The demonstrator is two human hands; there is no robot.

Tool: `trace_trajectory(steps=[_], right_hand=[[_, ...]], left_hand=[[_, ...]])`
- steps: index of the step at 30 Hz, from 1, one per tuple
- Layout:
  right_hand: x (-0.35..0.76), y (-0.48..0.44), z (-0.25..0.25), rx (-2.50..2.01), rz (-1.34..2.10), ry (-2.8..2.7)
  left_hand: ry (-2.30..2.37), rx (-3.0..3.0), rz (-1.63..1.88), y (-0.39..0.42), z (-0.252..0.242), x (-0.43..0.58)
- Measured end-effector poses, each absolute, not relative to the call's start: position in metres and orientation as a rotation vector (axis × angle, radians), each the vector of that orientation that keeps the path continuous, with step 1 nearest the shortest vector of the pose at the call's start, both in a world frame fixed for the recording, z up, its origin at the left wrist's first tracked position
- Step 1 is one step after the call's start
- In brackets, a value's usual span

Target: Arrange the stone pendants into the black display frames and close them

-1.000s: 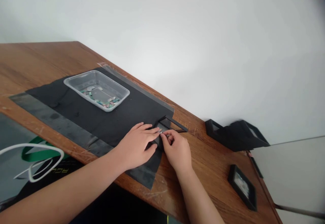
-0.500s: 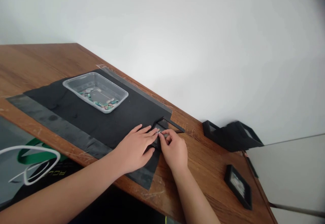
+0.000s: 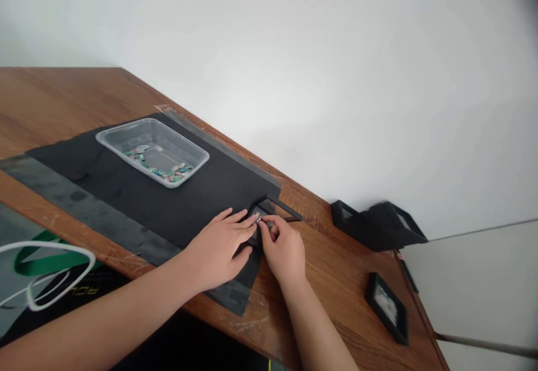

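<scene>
The table [image 3: 328, 281] is showing warm brown wood with darker streaks of grain and pale scratches near the front edge. Across it, a mat [image 3: 218, 189] is displaying plain black, with a smoky grey band running along its near side. A see-through tub [image 3: 176, 145] is revealing pieces [image 3: 168, 175] mingling green, teal, pink and white. A small piece [image 3: 258, 220] is gleaming silvery against a black frame [image 3: 286, 208]. Another black frame [image 3: 401, 326] is bordering a mottled whitish panel. A cord [image 3: 84, 250] is showing white beside a bright green strap [image 3: 29, 267].
</scene>
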State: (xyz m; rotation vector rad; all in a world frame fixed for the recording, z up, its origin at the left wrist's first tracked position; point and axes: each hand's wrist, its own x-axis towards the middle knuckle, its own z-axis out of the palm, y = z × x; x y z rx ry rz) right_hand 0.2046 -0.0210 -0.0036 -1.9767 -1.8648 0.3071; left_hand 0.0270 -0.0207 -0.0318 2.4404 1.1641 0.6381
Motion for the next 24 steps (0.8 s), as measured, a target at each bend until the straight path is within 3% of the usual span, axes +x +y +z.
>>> trace_trajectory(steps=[24], right_hand=[[0.2032, -0.0190, -0.0027, -2.046, 0.309, -1.854]], left_hand=[[1.166, 2.377, 0.681, -0.0195, -0.0272, 0.0248]])
